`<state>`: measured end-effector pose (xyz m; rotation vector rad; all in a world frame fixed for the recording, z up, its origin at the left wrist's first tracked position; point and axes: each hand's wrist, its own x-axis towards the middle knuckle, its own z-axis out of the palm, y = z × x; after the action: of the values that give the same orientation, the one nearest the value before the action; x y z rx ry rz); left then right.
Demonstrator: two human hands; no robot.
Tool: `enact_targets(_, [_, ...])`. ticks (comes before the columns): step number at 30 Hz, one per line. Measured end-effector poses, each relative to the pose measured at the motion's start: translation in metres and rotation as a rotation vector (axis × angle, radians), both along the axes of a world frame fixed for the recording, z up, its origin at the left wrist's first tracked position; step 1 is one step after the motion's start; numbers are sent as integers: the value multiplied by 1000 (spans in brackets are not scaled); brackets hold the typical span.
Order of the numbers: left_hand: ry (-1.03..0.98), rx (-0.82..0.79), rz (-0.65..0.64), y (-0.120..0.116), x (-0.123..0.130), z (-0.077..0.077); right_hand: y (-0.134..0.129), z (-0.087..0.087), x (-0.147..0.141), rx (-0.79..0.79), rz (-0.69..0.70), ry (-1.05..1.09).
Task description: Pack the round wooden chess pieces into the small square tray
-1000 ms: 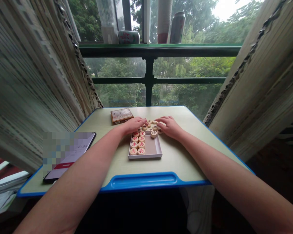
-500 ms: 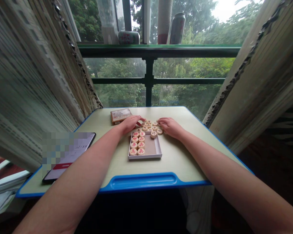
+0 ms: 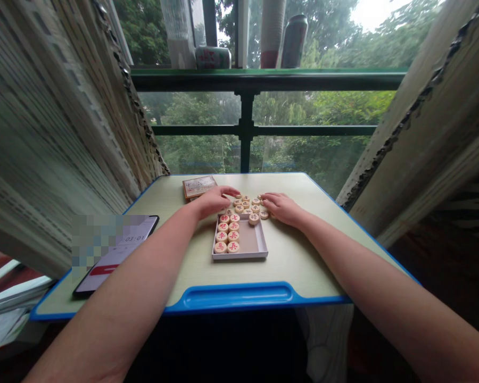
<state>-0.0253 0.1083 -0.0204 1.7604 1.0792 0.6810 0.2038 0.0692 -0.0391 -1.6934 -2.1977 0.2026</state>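
Round wooden Chinese chess pieces (image 3: 245,204) with dark characters lie loosely grouped just behind a shallow white box tray (image 3: 259,243). In the tray, red-marked pieces (image 3: 222,227) stand in two columns along its left side. A single dark-marked piece (image 3: 254,218) sits at its back right. My left hand (image 3: 214,201) is at the left of the loose group, open, its fingers stretched over the nearest pieces. On the other side my right hand (image 3: 282,207) rests open, palm down, fingertips touching or close to the group's right edge. Pieces beneath the fingers are partly hidden.
A box lid (image 3: 199,186) lies behind my left hand. The phone (image 3: 117,255) rests at the table's left, partly pixelated. A blue trough (image 3: 237,295) runs along the front edge. Cans (image 3: 294,41) and stacked cups (image 3: 272,34) stand on the window ledge.
The view has shifted slightly. My left fingers have edged a little right over the pieces, while my right hand stays almost in place. The phone's digits differ.
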Motion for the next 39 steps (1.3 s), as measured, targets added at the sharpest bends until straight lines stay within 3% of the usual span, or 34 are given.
enact_targets(4, [27, -51, -104, 2, -7, 0, -1, 2, -1, 24, -26, 3])
enact_targets(10, [71, -37, 14, 8, -4, -9, -3, 5, 1, 56, -65, 1])
enact_targets(16, [72, -24, -15, 4, 0, -8, -11, 26, 10, 22, -314, -13])
enact_targets(23, [120, 25, 36, 6, -2, -9, -14, 26, 5, -193, -251, -94])
enact_targets(29, [164, 126, 114, 6, 0, -10, -13, 22, 4, -142, -261, -108])
enact_targets(34, [261, 143, 59, 10, -3, -8, -13, 22, 4, -144, -241, -114])
enact_targets(39, [382, 253, 93, 12, -5, -6, -13, 20, 2, -110, -223, -108])
